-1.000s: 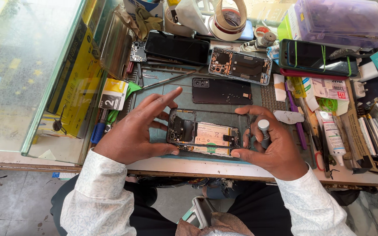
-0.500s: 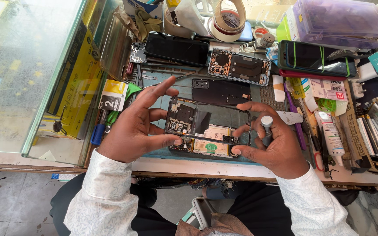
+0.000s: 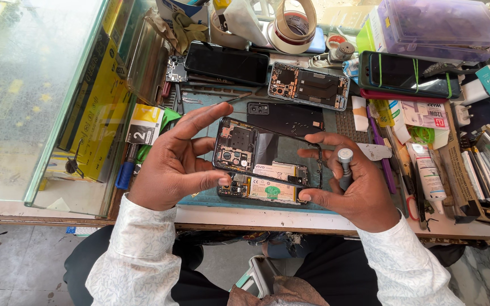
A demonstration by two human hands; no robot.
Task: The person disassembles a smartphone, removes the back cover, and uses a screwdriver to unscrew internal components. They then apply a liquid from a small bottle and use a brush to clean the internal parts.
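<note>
Over a cluttered table (image 3: 211, 216), the left hand (image 3: 171, 164) and right hand (image 3: 358, 184) pinch an opened phone's (image 3: 256, 182) frame (image 3: 267, 153), the right also gripping a screwdriver (image 3: 345, 167).

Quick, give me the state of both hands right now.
Left hand: closed on the left end of the phone frame, lifted off the opened phone.
Right hand: pinching the frame's right end, screwdriver tucked in its grip.

Screens, labels and packs on the repair table

A dark phone screen (image 3: 228, 62) lay at the back, another black screen (image 3: 406, 73) with green bands to its right; a yellow-and-white card (image 3: 144, 124) stood left, a white-and-red packet (image 3: 423, 115) right, a green round sticker (image 3: 272, 191) below.
</note>
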